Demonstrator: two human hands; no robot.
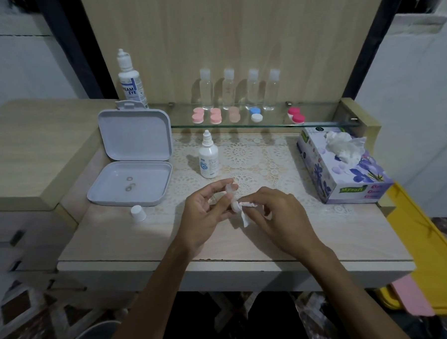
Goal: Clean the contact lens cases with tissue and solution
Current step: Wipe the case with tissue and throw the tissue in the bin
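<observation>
While the left hand (pixel 206 211) pinches a clear lens case (pixel 230 195) just above the tabletop (pixel 117 242), the right hand (pixel 276 213) pinches a tissue (pixel 245 212) against its lower cup. Further back sits a small solution bottle (pixel 208 157), its cap (pixel 138 213) off to the left, and more cases (pixel 198 116) line the glass shelf (pixel 318 117).

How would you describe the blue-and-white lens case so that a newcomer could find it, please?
Look at the glass shelf along the wooden back panel. Five lens cases sit in a row before four clear bottles. The blue-and-white lens case is fourth from the left; its neighbours are all pink or red.
</observation>
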